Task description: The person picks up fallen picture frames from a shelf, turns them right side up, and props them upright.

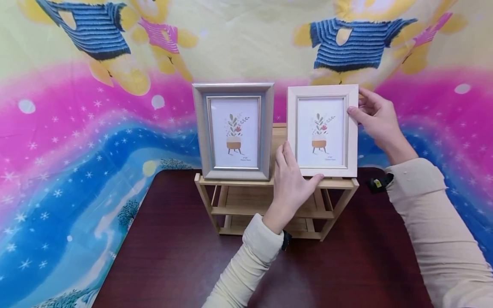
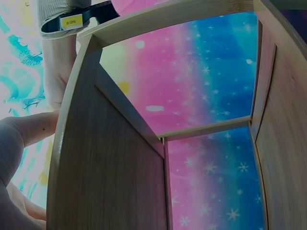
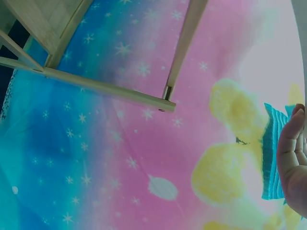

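A cream-white picture frame (image 1: 351,128) with a potted-plant print stands at the right of the top of a wooden rack (image 1: 269,209). My right hand (image 1: 379,117) pinches its upper right edge, thumb on the front and fingers behind. My left hand (image 1: 290,182) touches the lower left edge with extended fingers, its thumb lying along the bottom corner. Beside it on the left, a silver-grey picture frame (image 1: 265,141) with the same print stands apart. In the left wrist view my left hand (image 2: 19,148) is beside the rack; the right wrist view catches part of my right hand (image 3: 293,165).
The rack has lower shelves and stands on a dark reddish-brown table (image 1: 173,265). Behind hangs a colourful cloth (image 1: 115,149) printed with bears and stars. A black wrist strap (image 1: 379,184) shows at my right cuff.
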Demonstrator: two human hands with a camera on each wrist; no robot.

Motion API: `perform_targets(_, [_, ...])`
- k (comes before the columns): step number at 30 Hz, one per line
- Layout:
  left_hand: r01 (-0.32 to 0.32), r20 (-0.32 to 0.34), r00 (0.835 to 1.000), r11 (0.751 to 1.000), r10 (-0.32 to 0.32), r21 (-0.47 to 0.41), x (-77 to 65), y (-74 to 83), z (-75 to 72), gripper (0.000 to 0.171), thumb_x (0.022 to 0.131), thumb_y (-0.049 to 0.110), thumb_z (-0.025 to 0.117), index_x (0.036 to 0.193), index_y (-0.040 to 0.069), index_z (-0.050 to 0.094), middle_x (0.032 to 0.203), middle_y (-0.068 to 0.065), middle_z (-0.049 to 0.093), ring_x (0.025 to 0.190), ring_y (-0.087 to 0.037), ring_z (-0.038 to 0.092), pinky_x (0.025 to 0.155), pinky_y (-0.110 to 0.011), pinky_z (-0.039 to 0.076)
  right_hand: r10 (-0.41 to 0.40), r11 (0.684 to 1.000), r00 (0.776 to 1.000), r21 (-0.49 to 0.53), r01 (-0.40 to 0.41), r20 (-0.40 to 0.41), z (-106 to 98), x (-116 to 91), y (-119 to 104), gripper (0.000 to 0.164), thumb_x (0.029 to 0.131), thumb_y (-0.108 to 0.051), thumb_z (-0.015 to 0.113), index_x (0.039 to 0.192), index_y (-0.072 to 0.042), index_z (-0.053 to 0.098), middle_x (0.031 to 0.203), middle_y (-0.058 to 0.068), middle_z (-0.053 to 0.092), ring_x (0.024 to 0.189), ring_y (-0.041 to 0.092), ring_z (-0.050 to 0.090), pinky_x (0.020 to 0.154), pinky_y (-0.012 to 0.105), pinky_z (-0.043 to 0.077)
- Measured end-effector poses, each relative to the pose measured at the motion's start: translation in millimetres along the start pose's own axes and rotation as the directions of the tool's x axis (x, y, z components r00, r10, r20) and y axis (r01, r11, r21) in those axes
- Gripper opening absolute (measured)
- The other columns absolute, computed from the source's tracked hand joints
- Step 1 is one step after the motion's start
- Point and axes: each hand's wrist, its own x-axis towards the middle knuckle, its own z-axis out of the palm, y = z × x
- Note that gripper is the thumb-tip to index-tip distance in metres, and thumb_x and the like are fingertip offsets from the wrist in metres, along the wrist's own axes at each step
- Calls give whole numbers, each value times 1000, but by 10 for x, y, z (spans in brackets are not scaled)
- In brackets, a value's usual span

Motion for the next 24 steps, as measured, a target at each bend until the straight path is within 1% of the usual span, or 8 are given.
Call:
perform_targets(3, [-21,-25,999,1000,21,5,1,-7,9,108,62,44,80,138,-7,21,132,-19,31,111,-28,47,90,-31,44,-3,999,1000,40,2,25,-43,-17,-32,56,87,-12,59,139,-17,40,96,-2,53,77,5,56,57,13,48])
perform_targets(5, [-36,-40,999,999,36,6,0,-14,15,109,62,44,81,137,-7,21,132,-18,31,111,-27,47,91,-31,43,-12,999,999,39,11,32,-67,-33,-48,56,87,-11,59,139,-19,40,99,-2,53,79,5,57,60,13,49])
perform_targets(8, [-56,-54,997,998,56,-1,-3,-27,20,109,61,44,81,137,-6,21,131,-18,32,111,-27,46,91,-30,43,-17,999,999,29,16,27,-89,-66,-66,57,87,-11,60,139,-22,40,107,0,52,84,4,57,64,12,48])
perform_targets(11, [-66,-49,997,998,64,-25,-8,-44,9,108,61,42,82,137,-5,22,132,-18,32,111,-27,47,91,-30,43,-27,999,1000,43,27,5,-90,-97,-81,56,86,-10,59,138,-23,41,111,1,52,86,5,58,65,12,48])
perform_targets(14, [-69,-38,997,996,67,-65,-11,-64,-19,103,62,35,83,137,-3,23,132,-17,34,108,-27,51,88,-32,46,-66,997,998,47,67,-22,-79,-127,-90,55,86,-8,59,137,-22,42,109,1,54,86,6,59,67,12,48])
perform_targets(18, [-81,-35,996,990,78,-117,-14,-82,-68,94,64,22,82,137,-1,27,128,-16,44,107,-27,53,86,-36,46,-112,992,992,58,115,-51,-67,-159,-106,54,86,-5,59,135,-20,45,102,0,55,86,7,59,69,11,47])
perform_targets(21, [-97,-39,995,986,93,-132,-18,-86,-93,91,65,17,82,136,0,28,125,-15,49,110,-25,51,89,-36,45,-147,987,987,61,151,-68,-67,-178,-120,54,85,-2,59,135,-19,46,100,0,55,87,7,59,70,11,47])
perform_targets(24, [-117,-50,993,984,111,-135,-27,-85,-98,90,65,15,81,136,0,27,123,-16,49,110,-25,51,90,-35,43,-195,974,978,101,202,-70,-79,-186,-126,56,84,2,59,135,-16,46,99,2,56,86,9,59,71,11,46])
